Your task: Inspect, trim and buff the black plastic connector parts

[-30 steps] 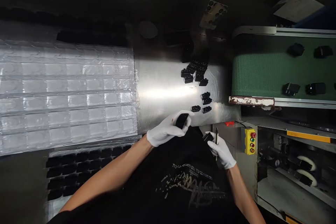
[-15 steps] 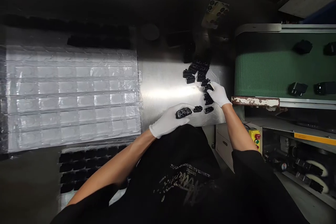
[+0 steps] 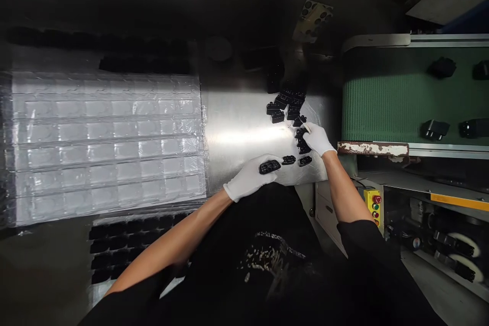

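My left hand (image 3: 254,177), in a white glove, holds a black plastic part (image 3: 269,166) over the front edge of the metal table (image 3: 244,135). The gloved right hand (image 3: 317,138) is closed at the right side of the table, beside a black block (image 3: 303,141); whatever its fingertips pinch is too small to make out. Between the hands lie two small black parts, one (image 3: 289,160) near my left fingertips and another (image 3: 305,161) to its right. Behind them sits a heap of black blocks (image 3: 293,99).
A clear tray with many pockets (image 3: 110,151) covers the table's left side. Trays of black parts (image 3: 130,244) sit below it. At the right, a green conveyor (image 3: 382,97) carries several black parts (image 3: 435,129). A yellow button box (image 3: 372,205) stands below the conveyor.
My right hand has drawn slightly right and down, away from the black part it was at. The part in my left hand has tilted a little. The view has shifted slightly.
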